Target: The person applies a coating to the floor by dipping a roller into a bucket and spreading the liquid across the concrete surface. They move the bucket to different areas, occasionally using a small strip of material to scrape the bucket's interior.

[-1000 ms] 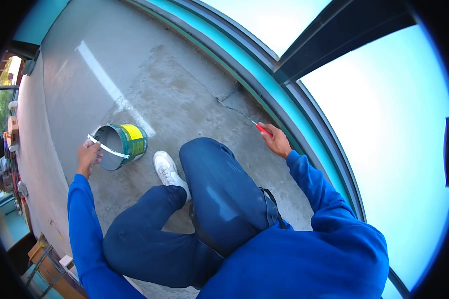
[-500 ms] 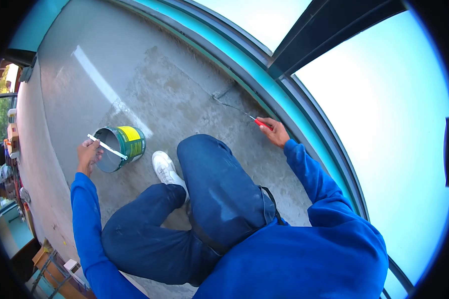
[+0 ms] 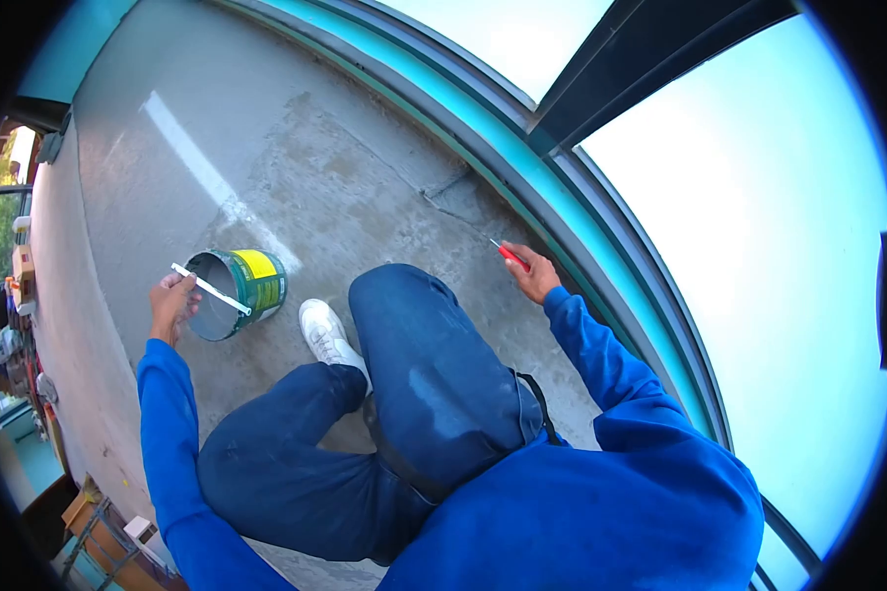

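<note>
Left hand (image 3: 172,303): fingers curled around the white handle (image 3: 220,294) of a green bucket (image 3: 270,284) with a yellow label. Bucket on the grey floor (image 3: 246,374), well in from the window-side edge, mouth facing the left hand; whether it is tilted, cannot tell. White shoe (image 3: 325,332) just beside it, between bucket and bent knee.

Right hand (image 3: 536,275): fingers wrapped around a red grip (image 3: 513,259), near the floor's window-side edge. Short bright metal shaft out of the grip, pointing away from the body; its far end blends into the grey surface, hard to make out. The two hands well apart.

Pale streak (image 3: 192,156) on the floor, running from near the bucket toward the far corner. Teal sill (image 3: 483,106) along the window-side edge; bright panes (image 3: 759,256) beyond.
</note>
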Available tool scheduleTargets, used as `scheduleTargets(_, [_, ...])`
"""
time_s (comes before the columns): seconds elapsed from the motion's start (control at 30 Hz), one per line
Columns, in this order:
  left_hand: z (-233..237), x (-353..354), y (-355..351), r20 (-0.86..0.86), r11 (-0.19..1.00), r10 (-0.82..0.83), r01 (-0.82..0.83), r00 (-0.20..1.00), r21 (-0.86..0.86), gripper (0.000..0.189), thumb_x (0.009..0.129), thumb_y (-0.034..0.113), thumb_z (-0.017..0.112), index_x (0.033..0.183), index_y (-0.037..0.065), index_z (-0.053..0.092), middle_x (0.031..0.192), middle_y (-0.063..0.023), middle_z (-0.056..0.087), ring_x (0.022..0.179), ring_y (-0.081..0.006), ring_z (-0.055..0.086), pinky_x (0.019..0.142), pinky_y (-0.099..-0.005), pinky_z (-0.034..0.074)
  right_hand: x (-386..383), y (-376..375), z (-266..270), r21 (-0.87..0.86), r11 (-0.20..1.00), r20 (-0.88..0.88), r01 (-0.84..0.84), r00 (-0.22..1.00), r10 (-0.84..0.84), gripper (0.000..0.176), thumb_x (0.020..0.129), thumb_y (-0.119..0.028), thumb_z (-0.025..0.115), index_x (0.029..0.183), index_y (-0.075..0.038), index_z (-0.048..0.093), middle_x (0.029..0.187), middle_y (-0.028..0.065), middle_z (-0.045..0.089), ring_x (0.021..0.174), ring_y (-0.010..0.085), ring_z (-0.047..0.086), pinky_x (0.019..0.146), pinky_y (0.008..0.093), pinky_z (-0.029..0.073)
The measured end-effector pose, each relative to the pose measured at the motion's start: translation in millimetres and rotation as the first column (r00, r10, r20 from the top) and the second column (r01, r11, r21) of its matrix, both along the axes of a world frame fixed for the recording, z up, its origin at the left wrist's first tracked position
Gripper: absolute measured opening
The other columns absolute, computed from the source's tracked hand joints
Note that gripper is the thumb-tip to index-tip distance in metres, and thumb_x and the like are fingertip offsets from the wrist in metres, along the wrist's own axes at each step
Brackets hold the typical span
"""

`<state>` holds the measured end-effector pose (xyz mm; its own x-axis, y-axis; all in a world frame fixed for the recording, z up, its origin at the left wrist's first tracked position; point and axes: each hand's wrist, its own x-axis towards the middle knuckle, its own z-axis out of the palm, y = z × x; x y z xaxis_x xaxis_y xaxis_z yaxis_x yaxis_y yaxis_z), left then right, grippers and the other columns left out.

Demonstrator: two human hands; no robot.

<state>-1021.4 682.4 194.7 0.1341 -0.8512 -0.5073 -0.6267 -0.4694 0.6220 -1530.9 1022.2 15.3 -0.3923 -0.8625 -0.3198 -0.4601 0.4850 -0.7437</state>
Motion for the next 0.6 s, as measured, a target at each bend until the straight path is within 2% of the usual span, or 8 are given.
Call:
scheduleTargets(0.07, [2,4,-3,0.022,1.000,-0.024,0.023,0.999,0.020,0.019,0.088,0.019,0.064,0.100,0.003,0.062,0.082,-0.0026,0.063,0.064,-0.0095,0.059,0.051,-0.0229,0.047,-1,8,11,0.070,0.998,-0.050,0.003,0.999,0.001,0.039,0.090,-0.030,0.059,0.127,-0.020,0.057,0.117,0.0157,0.063,0.107,0.0361,0.060,0.092,0.0417,0.047])
scheduleTargets(0.13, [-5,10,-13,0.043,0.997,-0.063,0.061,0.997,0.055,0.024,0.088,0.021,0.065,0.105,0.005,0.061,0.086,-0.0019,0.064,0.065,-0.0095,0.060,0.054,-0.0238,0.048,-12,30,20,0.032,0.999,-0.061,-0.043,0.997,0.045,0.039,0.091,-0.030,0.058,0.128,-0.019,0.057,0.119,0.0159,0.062,0.107,0.0365,0.060,0.093,0.0417,0.047])
scheduleTargets(0.27, [-11,11,-14,0.039,0.997,-0.052,0.050,0.998,0.058,0.024,0.087,0.022,0.066,0.104,0.006,0.062,0.084,-0.0014,0.064,0.065,-0.0091,0.059,0.054,-0.0230,0.048,-23,100,30,0.062,0.996,-0.059,-0.061,0.996,0.065,0.039,0.092,-0.030,0.057,0.128,-0.018,0.057,0.117,0.0151,0.063,0.107,0.0359,0.060,0.093,0.0407,0.046])
scheduleTargets(0.37, [-10,13,-15,0.024,0.997,-0.052,0.051,0.998,0.050,0.023,0.087,0.022,0.067,0.103,0.006,0.062,0.084,-0.0011,0.063,0.066,-0.0088,0.059,0.054,-0.0228,0.048,-30,122,35,0.100,0.993,-0.044,-0.067,0.996,0.072,0.039,0.092,-0.030,0.057,0.128,-0.016,0.057,0.117,0.0147,0.064,0.108,0.0349,0.060,0.094,0.0398,0.046])
scheduleTargets(0.43, [-10,12,-15,0.007,0.998,-0.050,0.050,0.999,0.025,0.023,0.086,0.022,0.067,0.102,0.006,0.063,0.084,-0.0010,0.063,0.066,-0.0089,0.059,0.054,-0.0227,0.048,-30,116,37,0.099,0.991,-0.018,-0.085,0.996,0.087,0.039,0.092,-0.030,0.057,0.128,-0.014,0.057,0.118,0.0154,0.063,0.109,0.0341,0.060,0.094,0.0394,0.046])
scheduleTargets(0.6, [-9,7,-18,0.019,0.997,-0.075,0.074,0.997,0.038,0.023,0.086,0.021,0.067,0.103,0.006,0.063,0.085,-0.0013,0.064,0.066,-0.0095,0.060,0.054,-0.0229,0.048,-29,37,6,-0.117,0.983,-0.003,-0.138,0.990,0.139,0.040,0.091,-0.029,0.058,0.126,-0.010,0.058,0.117,0.0172,0.063,0.110,0.0326,0.060,0.095,0.0376,0.045])
